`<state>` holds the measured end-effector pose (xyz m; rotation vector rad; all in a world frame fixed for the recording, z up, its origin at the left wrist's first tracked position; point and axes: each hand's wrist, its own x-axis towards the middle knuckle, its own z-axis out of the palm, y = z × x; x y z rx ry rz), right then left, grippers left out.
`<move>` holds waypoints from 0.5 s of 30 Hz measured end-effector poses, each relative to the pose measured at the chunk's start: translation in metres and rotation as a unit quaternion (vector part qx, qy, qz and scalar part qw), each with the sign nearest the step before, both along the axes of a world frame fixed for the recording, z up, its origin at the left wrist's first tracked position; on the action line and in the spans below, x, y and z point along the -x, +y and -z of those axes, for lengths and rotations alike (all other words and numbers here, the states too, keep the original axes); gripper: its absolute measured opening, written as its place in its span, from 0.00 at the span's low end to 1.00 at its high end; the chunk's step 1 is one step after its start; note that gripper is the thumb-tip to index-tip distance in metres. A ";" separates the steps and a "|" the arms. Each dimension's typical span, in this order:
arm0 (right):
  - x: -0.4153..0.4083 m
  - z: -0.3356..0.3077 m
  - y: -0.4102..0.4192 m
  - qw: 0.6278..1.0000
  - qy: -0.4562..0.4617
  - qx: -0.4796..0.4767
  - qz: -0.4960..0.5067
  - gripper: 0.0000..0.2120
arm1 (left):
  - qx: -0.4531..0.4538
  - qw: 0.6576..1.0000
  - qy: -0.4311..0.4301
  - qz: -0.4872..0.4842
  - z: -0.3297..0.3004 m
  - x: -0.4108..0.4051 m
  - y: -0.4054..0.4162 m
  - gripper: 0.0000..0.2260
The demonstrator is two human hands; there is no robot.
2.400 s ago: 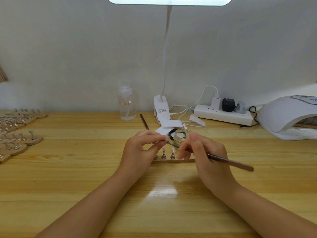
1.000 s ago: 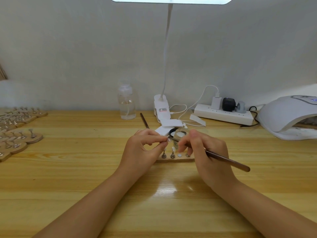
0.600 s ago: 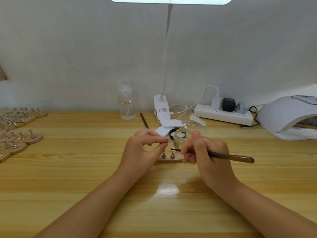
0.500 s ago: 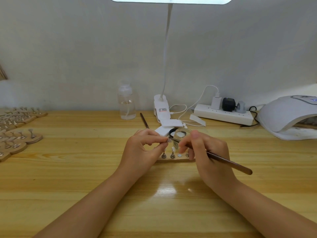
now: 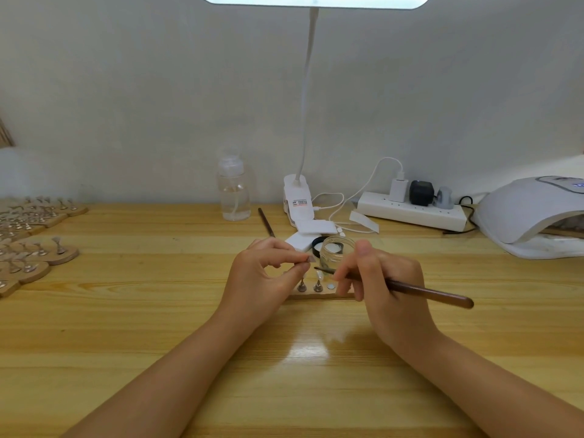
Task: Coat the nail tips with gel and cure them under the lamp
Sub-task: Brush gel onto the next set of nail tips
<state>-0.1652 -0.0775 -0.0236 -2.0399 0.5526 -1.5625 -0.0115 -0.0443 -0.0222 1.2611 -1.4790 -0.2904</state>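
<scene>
My left hand (image 5: 264, 279) pinches a small nail tip (image 5: 309, 259) on its stand between thumb and forefinger, held up just to the left of the glass jar (image 5: 336, 252). My right hand (image 5: 384, 286) grips the brown brush (image 5: 420, 291) like a pen, fingers curled round the shaft. The thin front end points left toward the pinched tip and stops just short of it, in front of the jar; the thick end sticks out to the right over the table (image 5: 126, 327).

The jar is small and clear, standing open and upright. I see a pale patch through its mouth, but I cannot tell how much gel it holds. Its black lid (image 5: 317, 243) lies just left of the jar, touching or nearly so.

Directly in front of the jar, partly behind my hands, sits a wooden holder strip (image 5: 316, 295) with two metal stands (image 5: 309, 285) upright on it, one carrying a pale nail tip, and a round metal disc to their right.

Behind the jar lie white pads (image 5: 311, 232) and the clip base of the desk lamp (image 5: 297, 202). Behind and to the left of the jar stands a clear pump bottle (image 5: 233, 191), about half full of clear liquid, with a second brush (image 5: 266, 222) lying between it and the jar. Behind and to the right is a white power strip (image 5: 410, 211) with plugs in it, and far right of the jar the white curing lamp (image 5: 534, 213), its opening facing the table. Far left of the jar are more wooden holders (image 5: 34, 248) carrying stands.
</scene>
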 end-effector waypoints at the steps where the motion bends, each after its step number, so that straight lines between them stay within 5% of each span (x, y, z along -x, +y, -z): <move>1: 0.000 -0.001 0.000 1.000 0.005 0.013 0.003 0.20 | 0.000 1.000 0.001 0.000 0.000 0.000 0.000 0.13; 15: -0.002 0.000 0.001 1.000 0.019 -0.011 -0.002 0.20 | 0.005 1.000 -0.006 -0.003 0.000 0.000 -0.001 0.13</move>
